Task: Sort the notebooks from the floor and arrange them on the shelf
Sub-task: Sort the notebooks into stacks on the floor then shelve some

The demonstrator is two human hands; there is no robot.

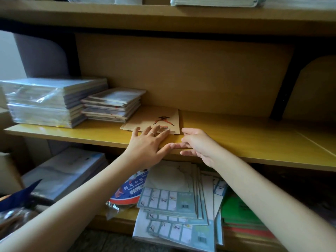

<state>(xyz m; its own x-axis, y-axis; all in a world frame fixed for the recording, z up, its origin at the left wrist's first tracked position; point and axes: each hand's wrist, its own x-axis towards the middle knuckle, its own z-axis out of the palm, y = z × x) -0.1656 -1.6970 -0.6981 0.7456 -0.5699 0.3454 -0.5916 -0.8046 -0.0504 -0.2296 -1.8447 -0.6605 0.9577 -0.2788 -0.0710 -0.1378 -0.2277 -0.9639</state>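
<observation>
A small stack of tan notebooks with an orange figure on the cover lies flat on the yellow middle shelf. My left hand rests with straight, spread fingers on the stack's near edge, a ring on one finger. Just right of the stack my right hand hovers at the shelf's front edge, fingers loosely extended and holding nothing. Below, several pale blue-green notebooks with grid covers lie fanned in a loose pile.
Left on the same shelf stand a tall plastic-wrapped stack and a lower stack of wrapped notebooks. Green and red books lie at lower right, a round blue packet beside the pile. An upper shelf hangs overhead.
</observation>
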